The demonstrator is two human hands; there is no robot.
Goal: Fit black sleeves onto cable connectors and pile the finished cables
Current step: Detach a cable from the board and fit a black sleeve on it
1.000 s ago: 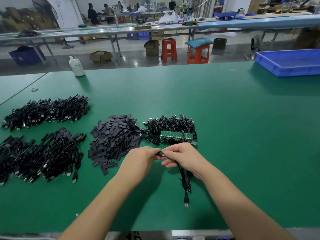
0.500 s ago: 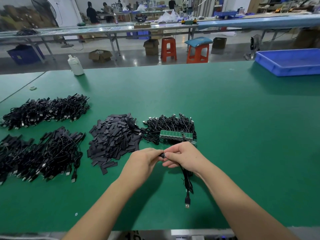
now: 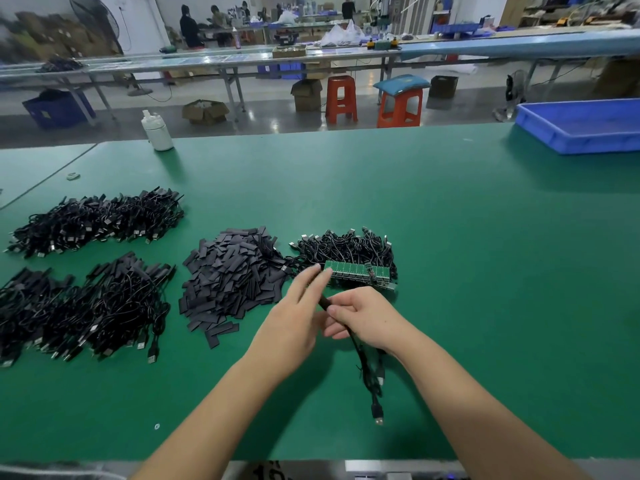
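Observation:
My right hand (image 3: 367, 317) grips a black cable (image 3: 363, 362) near its sleeved top end; the cable hangs down to a USB plug (image 3: 378, 418) above the mat. My left hand (image 3: 294, 313) is just left of it, fingers stretched out and apart, touching nothing I can make out. A heap of loose black sleeves (image 3: 232, 278) lies left of my hands. A bundle of cables with green circuit boards (image 3: 356, 271) lies just beyond my fingertips. Two piles of black cables (image 3: 97, 220) (image 3: 86, 310) rest at the left.
A green mat (image 3: 485, 271) covers the bench. A blue tray (image 3: 585, 124) stands at the far right, a white bottle (image 3: 157, 131) at the far left edge. Orange stools (image 3: 341, 98) and other benches with people lie beyond.
My left hand has let go of the cable's end and spread its fingers, reaching forward. My right hand still holds the cable, which has swung slightly.

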